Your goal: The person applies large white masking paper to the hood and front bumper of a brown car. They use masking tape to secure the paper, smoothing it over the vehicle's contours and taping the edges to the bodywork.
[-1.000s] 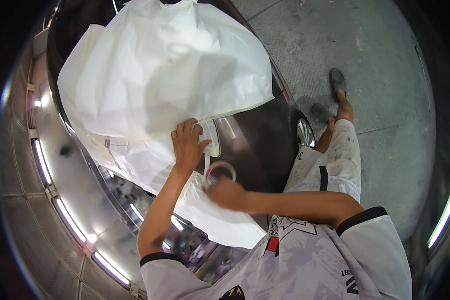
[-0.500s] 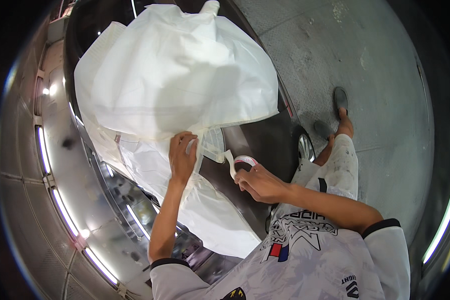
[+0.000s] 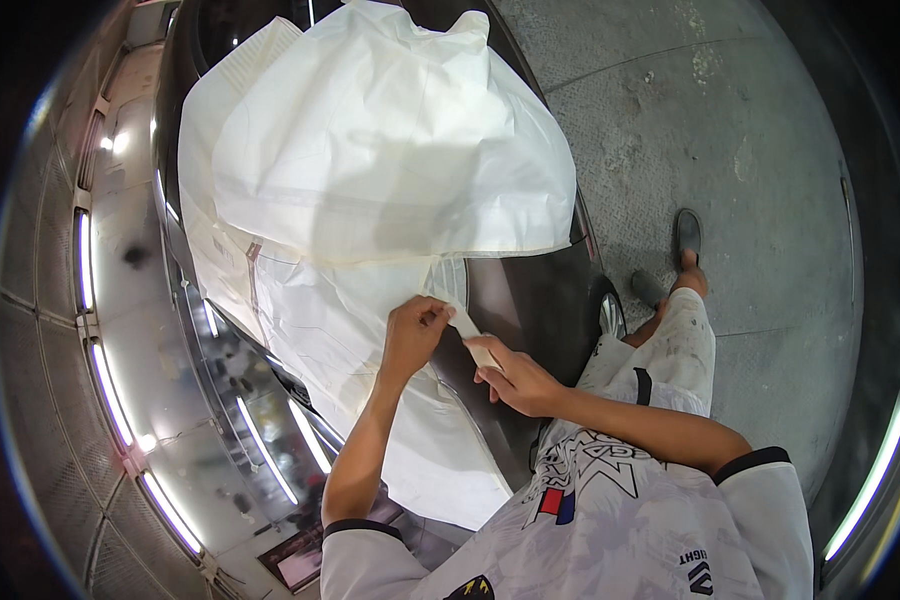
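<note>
Bright light tubes (image 3: 110, 393) glow at far left; next, white sheeting (image 3: 390, 190) drapes a dark car (image 3: 520, 290). Over the sheeting's edge my left hand (image 3: 413, 335) pinches one end of the pale tape (image 3: 464, 324) (fingertips only), which lies between my hands; my right hand (image 3: 518, 382) grasps its other end. Grey floor (image 3: 780, 230) spreads at right.

Workshop, car (image 3: 518, 305) under white sheeting (image 3: 400, 165)
</note>
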### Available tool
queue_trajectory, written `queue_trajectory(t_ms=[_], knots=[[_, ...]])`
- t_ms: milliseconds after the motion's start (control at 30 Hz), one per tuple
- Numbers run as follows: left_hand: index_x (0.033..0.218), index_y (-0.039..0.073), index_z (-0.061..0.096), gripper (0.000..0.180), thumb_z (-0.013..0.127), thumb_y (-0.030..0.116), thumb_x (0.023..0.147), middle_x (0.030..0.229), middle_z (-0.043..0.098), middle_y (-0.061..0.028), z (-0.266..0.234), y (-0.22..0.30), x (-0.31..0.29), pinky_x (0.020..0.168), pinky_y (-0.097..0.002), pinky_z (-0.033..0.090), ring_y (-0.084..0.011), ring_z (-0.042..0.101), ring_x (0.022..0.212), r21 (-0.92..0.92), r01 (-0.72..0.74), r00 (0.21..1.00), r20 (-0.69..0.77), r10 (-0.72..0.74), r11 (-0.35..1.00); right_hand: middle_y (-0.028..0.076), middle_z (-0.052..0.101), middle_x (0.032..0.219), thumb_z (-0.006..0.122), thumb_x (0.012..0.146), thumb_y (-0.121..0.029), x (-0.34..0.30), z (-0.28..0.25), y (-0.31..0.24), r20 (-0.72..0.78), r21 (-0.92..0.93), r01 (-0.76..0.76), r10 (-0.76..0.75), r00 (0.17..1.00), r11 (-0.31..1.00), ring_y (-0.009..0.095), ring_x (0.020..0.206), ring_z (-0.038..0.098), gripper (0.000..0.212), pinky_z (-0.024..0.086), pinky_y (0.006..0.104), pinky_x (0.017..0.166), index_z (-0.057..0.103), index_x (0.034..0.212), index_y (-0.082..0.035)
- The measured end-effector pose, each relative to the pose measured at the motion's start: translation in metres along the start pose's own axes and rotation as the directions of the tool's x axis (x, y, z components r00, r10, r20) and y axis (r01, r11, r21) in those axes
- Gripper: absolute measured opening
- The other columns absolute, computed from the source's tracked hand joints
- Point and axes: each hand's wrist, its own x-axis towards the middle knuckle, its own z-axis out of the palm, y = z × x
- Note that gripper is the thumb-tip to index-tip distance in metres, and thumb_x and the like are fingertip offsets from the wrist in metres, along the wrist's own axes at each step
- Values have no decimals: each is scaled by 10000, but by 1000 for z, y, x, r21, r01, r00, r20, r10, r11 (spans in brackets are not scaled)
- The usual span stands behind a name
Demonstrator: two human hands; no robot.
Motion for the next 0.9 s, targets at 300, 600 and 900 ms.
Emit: queue_trajectory(t_ms=[300, 600, 900], knots=[[827, 108, 730, 53, 703, 152, 816, 817, 619, -11, -2, -20, 44, 746, -369, 382, -214, 564, 823, 703, -266, 829, -182, 528, 660, 122, 634, 746, 430, 915, -58, 73, 19, 2, 46, 150, -392, 390, 920, 908, 169, 542, 612, 688, 540, 322, 584, 151, 1543, -67], [896, 111, 725, 131, 728, 202, 802, 907, 668, -13, -7, -6, 38, 819, -377, 349, -214, 581, 863, 611, -363, 870, -49, 491, 704, 127, 633, 765, 409, 905, -51, 61, 13, 0, -36, 76, -275, 278, 960, 959, 181, 534, 611, 658, 542, 334, 575, 195, 1527, -40], [938, 97, 710, 150, 730, 115, 791, 817, 684, -5, -2, -17, 37, 858, -357, 348, -196, 584, 834, 595, -344, 905, 6, 425, 726, 126, 629, 761, 424, 928, -61, 56, 8, 0, -26, 81, -205, 207, 978, 975, 181, 531, 602, 596, 531, 331, 565, 267, 1501, -23]])
